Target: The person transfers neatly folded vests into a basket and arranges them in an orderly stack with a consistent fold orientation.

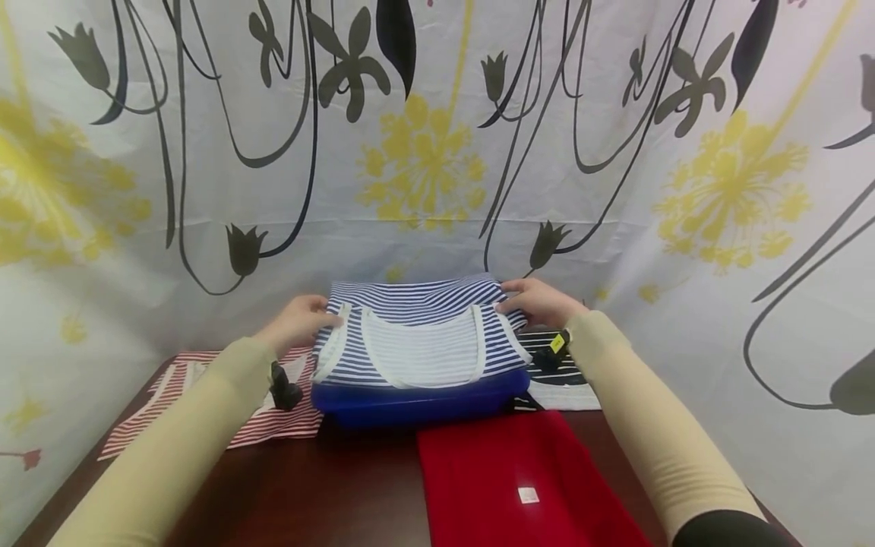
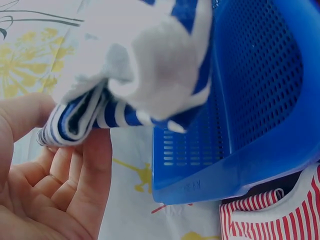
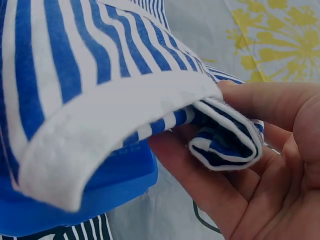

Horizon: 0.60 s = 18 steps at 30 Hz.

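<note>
Though white-edged, a blue-striped garment [image 1: 420, 334].

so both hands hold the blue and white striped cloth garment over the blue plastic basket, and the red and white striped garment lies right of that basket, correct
Not quite: the red and white striped cloth garment lies left of the blue plastic basket, as the head view shows. The rest stands.

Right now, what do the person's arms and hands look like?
Both sleeves are long and cream. The left hand and right hand are ungloved. A small black device sits at each wrist; a yellow label shows at the right one. A black band crosses the right sleeve, low in the head view.
</note>
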### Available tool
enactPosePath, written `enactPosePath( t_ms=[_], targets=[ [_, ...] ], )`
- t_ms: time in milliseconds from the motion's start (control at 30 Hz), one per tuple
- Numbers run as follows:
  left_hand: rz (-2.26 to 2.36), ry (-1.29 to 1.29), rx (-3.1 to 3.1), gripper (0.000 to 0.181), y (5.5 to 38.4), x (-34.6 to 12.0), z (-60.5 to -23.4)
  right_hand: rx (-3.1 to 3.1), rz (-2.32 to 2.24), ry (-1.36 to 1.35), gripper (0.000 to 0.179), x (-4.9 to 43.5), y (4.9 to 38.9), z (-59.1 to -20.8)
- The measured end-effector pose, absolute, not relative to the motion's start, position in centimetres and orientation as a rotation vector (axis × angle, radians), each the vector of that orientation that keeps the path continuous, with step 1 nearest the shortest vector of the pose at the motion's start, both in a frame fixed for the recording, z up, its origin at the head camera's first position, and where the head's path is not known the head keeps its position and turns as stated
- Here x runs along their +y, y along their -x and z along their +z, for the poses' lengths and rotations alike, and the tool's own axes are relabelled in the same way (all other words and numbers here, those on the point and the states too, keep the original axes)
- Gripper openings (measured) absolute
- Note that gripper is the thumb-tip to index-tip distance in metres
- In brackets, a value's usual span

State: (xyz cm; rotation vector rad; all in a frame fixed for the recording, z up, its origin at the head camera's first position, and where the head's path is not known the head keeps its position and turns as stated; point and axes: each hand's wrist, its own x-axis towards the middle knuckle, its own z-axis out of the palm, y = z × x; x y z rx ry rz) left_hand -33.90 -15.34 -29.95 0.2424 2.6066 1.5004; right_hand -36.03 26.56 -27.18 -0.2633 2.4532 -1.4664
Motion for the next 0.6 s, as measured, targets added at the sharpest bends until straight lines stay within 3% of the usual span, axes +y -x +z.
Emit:
enactPosePath(
  t_ms=[267, 600],
  targets=[
    [1.487, -0.247, 2.617, 0.059, 35.0, -15.3, -31.0, 2.438, -1.456, 0.217, 0.067, 25.8, 36.9, -28.2],
    [1.432, -0.257, 2.617, 0.068, 35.6, -15.2, -32.1, 2.486, -1.406, 0.201, 0.062, 25.3, 37.8, -29.8]
  ],
)
